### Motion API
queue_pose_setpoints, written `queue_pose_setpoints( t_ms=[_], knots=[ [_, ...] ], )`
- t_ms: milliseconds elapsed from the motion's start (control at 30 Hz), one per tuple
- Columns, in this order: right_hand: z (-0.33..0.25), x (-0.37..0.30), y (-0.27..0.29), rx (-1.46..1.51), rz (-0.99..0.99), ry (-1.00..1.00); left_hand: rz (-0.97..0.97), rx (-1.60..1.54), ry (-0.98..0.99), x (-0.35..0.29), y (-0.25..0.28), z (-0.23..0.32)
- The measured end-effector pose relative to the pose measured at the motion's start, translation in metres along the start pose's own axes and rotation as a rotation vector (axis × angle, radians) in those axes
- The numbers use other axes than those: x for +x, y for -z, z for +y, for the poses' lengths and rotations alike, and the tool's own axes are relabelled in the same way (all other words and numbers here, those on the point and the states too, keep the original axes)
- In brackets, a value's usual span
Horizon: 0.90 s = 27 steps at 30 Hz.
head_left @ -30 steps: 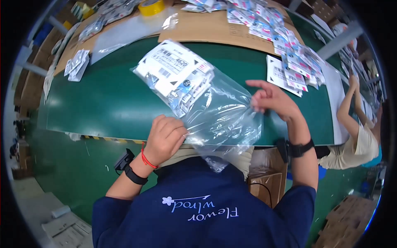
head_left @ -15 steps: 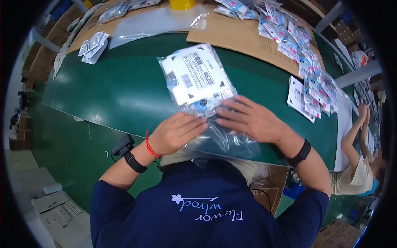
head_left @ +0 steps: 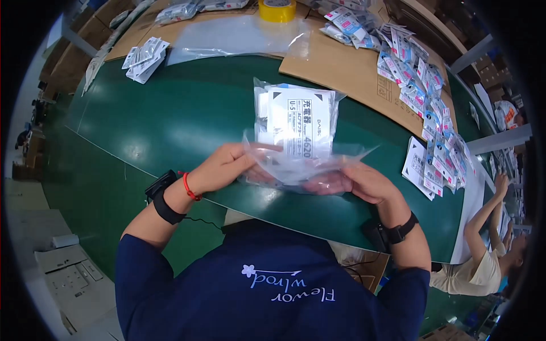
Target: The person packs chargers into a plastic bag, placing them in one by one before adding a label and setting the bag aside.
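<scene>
A clear plastic bag [head_left: 267, 128] lies on the green table in front of me. Inside it is a white printed card [head_left: 301, 116] with dark corner triangles, over other packs only partly visible. My left hand [head_left: 224, 166] pinches the left side of the bag's loose near end, its fingertips partly behind the film. On the other side, my right hand [head_left: 364, 181] closes on the same loose film, fingers partly under it. Between both hands the film is folded up over the lower part of the card.
Several blister packs [head_left: 438, 148] are heaped along the right edge beside white cards [head_left: 414, 162]. A few packs [head_left: 147, 58] lie far left. Clear plastic sheets [head_left: 227, 40], cardboard [head_left: 341, 71] and yellow tape [head_left: 277, 11] are at the back. Another person's arm [head_left: 483, 213] is at right.
The bag has turned more upright. My hands, flat on its near end before, now grip the loose film at both sides and have folded it up over the card.
</scene>
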State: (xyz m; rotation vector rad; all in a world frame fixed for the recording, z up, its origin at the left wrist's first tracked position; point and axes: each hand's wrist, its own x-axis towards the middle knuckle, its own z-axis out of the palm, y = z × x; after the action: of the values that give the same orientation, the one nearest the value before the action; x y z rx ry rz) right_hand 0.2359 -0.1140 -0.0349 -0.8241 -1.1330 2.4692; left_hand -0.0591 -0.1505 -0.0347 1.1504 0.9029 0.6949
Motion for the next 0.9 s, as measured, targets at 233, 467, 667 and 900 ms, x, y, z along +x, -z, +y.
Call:
queue_pose_setpoints(
  t_ms=[233,467,667,900],
  knots=[
    [-0.047,0.009,0.008,-0.585,0.506,0.568,0.363,-0.040,-0.259,0.042,0.025,0.019],
    [-0.042,0.031,-0.001,-0.563,0.517,0.788,0.453,-0.209,-0.308,0.067,0.039,0.017],
    [-0.039,0.058,0.055,-0.497,0.711,0.698,0.547,-0.197,-0.419,0.104,0.049,0.004],
    [-0.039,0.073,0.082,-0.361,0.757,0.627,0.494,-0.139,-0.417,0.132,0.062,0.002]
  ],
)
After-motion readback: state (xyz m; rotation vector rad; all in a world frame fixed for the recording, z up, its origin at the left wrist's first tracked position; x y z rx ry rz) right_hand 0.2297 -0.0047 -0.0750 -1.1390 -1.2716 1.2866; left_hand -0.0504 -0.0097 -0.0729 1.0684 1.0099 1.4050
